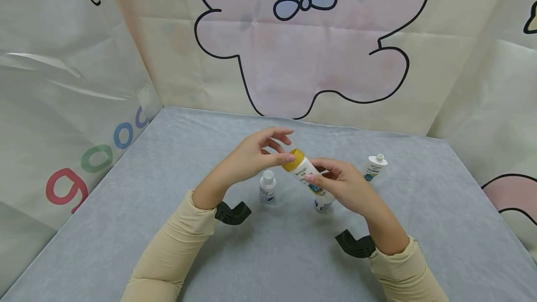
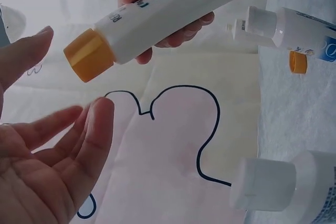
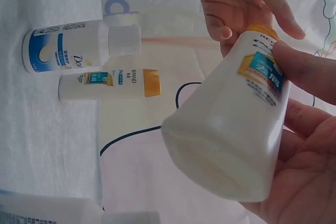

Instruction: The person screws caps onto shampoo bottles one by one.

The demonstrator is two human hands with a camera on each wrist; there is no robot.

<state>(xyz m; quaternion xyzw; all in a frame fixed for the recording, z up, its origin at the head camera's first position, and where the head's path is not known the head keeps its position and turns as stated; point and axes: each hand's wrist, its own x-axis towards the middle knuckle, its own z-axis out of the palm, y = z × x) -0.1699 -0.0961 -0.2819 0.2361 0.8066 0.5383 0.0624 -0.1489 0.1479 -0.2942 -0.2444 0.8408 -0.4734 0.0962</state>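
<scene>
Right hand [image 1: 341,183] gripping tilted white shampoo-style bottle [image 1: 306,172], mid-scene above table [image 1: 285,264], yellow cap [image 1: 299,155] toward left.
Left hand [image 1: 262,148] loosely open, thumb and fingers spread around cap; white-capped bottle [image 1: 267,187] standing near left, Dove-type bottle [image 2: 310,30] near right, uncapped bottle [image 1: 372,169] farther right, loose orange cap [image 2: 298,62] lying on table.

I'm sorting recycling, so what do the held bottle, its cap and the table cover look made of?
Held bottle: likely smooth, semi-gloss plastic, from its soft highlights and rounded edges. Cap: probably plastic with a mild sheen, its yellow faces catching light. Table cover: apparently matte fabric, mottled with a wavy far edge; fibre unclear.
</scene>
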